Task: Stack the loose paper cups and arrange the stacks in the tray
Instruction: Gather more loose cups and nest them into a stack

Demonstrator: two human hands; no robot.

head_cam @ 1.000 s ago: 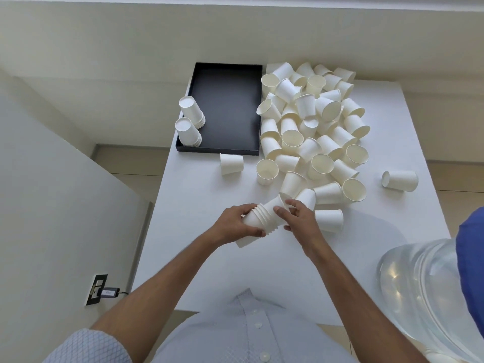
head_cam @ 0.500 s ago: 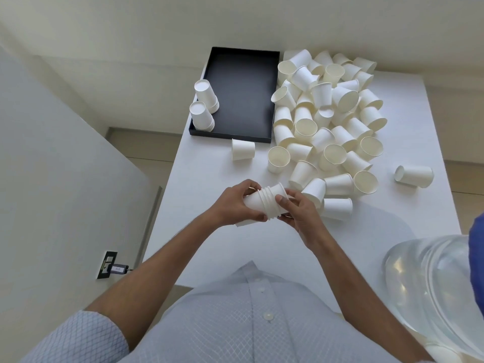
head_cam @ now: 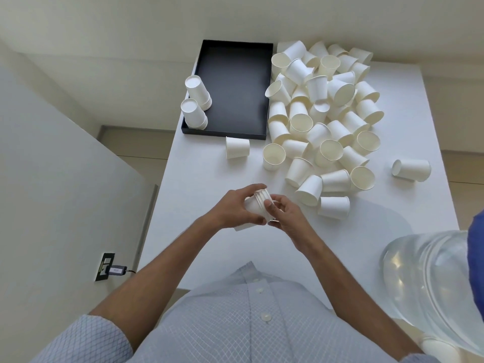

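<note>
A short stack of white paper cups [head_cam: 255,204] lies sideways between my hands above the near middle of the white table [head_cam: 209,258]. My left hand [head_cam: 235,206] wraps the stack's body; my right hand [head_cam: 284,212] presses at its rim end. A black tray [head_cam: 233,87] sits at the far left of the table, with two upside-down cup stacks [head_cam: 197,91] [head_cam: 193,113] along its left side. A big pile of loose cups [head_cam: 322,108] covers the table to the right of the tray.
One cup [head_cam: 237,148] lies just in front of the tray and another [head_cam: 411,170] lies alone at the right. A large clear water bottle [head_cam: 432,286] stands at the near right corner. The table's left edge drops to the floor; a wall socket [head_cam: 106,267] sits below.
The stack has been pushed shorter between my hands, with the right hand closing on its rim end. The camera has tilted, shifting the whole scene lower in view.
</note>
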